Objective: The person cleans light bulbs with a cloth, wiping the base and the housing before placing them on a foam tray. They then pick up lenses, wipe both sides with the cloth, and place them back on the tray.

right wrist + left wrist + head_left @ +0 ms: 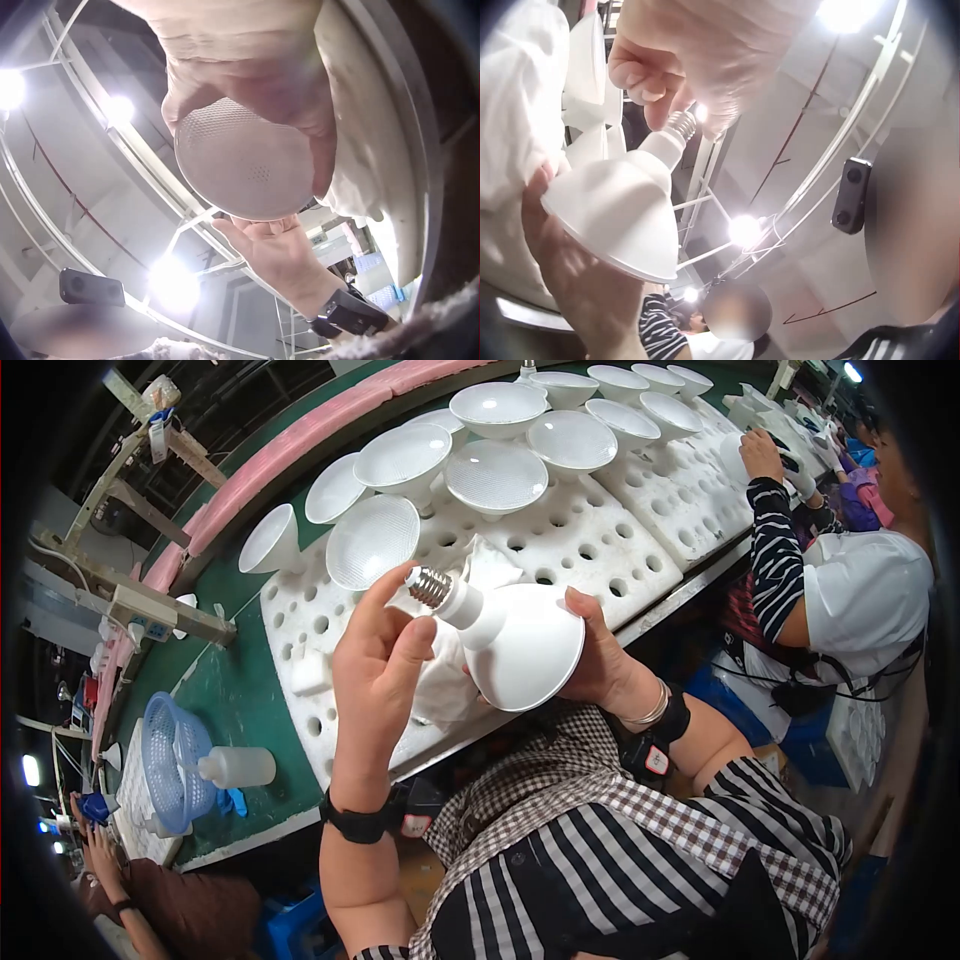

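Note:
A white reflector bulb is held tilted between both hands, its metal screw base pointing up and left. My left hand has its index finger and thumb at that base; in the left wrist view the left hand pinches the bulb there. My right hand grips the wide end by its rim. In the right wrist view, fingers and thumb of the right hand span the textured bulb face. White cloth lies behind the bulb.
White foam boards with holes carry several upright bulbs beyond the hands. On the green table at left stand a blue basket and a plastic bottle. Another person works at the right.

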Demonstrator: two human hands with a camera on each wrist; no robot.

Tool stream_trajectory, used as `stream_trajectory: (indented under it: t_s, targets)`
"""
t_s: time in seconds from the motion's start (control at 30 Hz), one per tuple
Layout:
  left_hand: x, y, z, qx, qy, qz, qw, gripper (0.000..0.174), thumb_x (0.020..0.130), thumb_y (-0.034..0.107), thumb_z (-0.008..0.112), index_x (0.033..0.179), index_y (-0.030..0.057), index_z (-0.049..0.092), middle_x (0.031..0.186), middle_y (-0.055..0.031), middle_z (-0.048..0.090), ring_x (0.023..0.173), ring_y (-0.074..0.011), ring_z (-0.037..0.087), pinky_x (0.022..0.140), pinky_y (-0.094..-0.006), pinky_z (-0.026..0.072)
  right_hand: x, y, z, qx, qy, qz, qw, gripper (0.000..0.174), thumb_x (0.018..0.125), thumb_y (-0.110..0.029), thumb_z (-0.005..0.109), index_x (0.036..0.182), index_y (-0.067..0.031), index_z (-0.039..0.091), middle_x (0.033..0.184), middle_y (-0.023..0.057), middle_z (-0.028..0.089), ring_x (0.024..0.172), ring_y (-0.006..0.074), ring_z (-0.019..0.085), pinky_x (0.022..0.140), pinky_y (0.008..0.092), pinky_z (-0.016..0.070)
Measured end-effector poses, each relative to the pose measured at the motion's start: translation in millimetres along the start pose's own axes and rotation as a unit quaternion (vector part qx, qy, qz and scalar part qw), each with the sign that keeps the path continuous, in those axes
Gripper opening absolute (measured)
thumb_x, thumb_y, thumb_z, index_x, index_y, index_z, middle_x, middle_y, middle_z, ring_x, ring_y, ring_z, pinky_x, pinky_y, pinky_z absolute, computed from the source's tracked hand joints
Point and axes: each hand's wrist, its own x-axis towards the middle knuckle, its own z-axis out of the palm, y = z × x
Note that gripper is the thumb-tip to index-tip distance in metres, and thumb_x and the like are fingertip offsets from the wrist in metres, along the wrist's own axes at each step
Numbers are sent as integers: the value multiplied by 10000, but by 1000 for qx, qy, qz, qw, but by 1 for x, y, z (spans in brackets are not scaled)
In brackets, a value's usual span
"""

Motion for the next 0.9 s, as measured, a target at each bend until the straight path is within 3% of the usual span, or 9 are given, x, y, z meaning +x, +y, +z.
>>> stream_trajectory:
  t_s: [0.03,0.13,0.4,0.5,0.57,0.6,0.77,0.87,0.9]
  targets:
    - [3,5,4,-6,-2,-5,1000,400,965,256,591,1290,26,558,690,33,519,559,-13,379,484,-166,281,0,0,1,1,2,8,1000,828,809,-633,596,1387,-67,418,1289,110,550,1143,244,578,969,422,481]
    - [8,3,-12,-25,-44,-65,997,317,934,223,647,1191,39,620,711,29,541,652,-38,478,591,-190,368,-2,1,12,-20,19,18,999,846,816,-677,568,1405,-93,402,1310,97,535,1166,238,563,971,429,477]
    - [3,11,-15,-18,7,-73,997,210,967,231,600,1057,42,626,638,51,507,547,-11,407,483,-181,304,-1,-6,22,-61,-28,74,995,914,836,-805,387,1488,-171,301,1421,83,444,1288,235,466,1025,490,423]
    - [-2,14,-32,-57,57,-59,995,192,993,207,544,1060,44,620,623,45,494,495,-11,405,425,-176,280,-3,-7,21,-95,1,26,995,740,922,-677,423,1422,-132,428,1276,77,570,1126,191,584,926,404,498]
    - [-4,26,-56,-26,138,1,990,242,1009,239,510,1078,23,596,622,42,474,471,-14,363,421,-159,273,0,-14,-3,-385,58,23,921,459,988,-456,506,1219,-78,626,923,22,664,802,112,632,717,277,519]
    - [-3,32,-74,-23,182,36,982,247,1011,240,506,1077,21,596,637,38,484,479,-15,368,421,-156,272,-3,-14,9,-438,130,-39,889,234,969,-228,595,989,-29,715,648,-41,573,561,46,500,540,197,407]
    - [33,47,-184,37,327,122,936,284,1009,284,522,1107,27,592,693,13,522,532,-48,456,460,-189,362,6,-9,-5,-574,161,-201,777,105,879,-85,677,956,-22,712,583,-27,513,531,59,383,492,248,316]
    - [80,28,-235,173,399,91,896,267,1006,266,514,1117,33,584,720,-12,575,564,-73,536,495,-211,432,19,-10,-10,-675,122,-286,669,128,831,-56,675,952,-33,710,641,95,596,522,224,508,525,319,406]
    - [96,18,-247,204,391,70,895,257,1000,251,517,1118,33,585,727,-22,587,559,-86,551,492,-220,442,20,-12,-7,-680,123,-265,672,135,819,-53,670,947,-43,713,699,113,638,579,268,558,559,346,437]
